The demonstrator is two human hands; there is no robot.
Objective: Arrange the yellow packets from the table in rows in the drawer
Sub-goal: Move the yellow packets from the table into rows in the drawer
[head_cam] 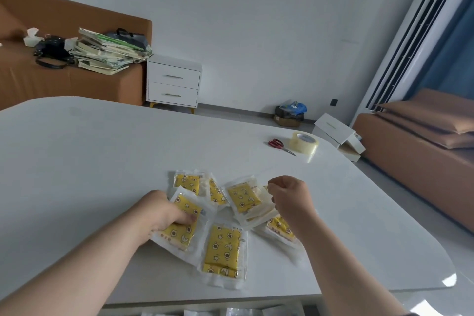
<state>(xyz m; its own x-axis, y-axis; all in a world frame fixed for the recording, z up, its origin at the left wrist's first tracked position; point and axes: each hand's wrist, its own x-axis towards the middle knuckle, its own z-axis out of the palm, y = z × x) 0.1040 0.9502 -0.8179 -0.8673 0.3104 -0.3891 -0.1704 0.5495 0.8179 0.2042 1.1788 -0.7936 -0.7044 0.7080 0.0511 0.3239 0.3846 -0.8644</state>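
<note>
On the table [102, 161], left hand [164, 213] grips a yellow packet [180, 235]; right hand [291, 200] curled, its hold hidden.

The drawer [205, 312] is cut off by the bottom edge to a blurred strip, the right hand [291, 199] hides its own fingertips, so its grip cannot be told, and the left hand [161, 213] covers part of the yellow packet [179, 235] it grips.
</note>
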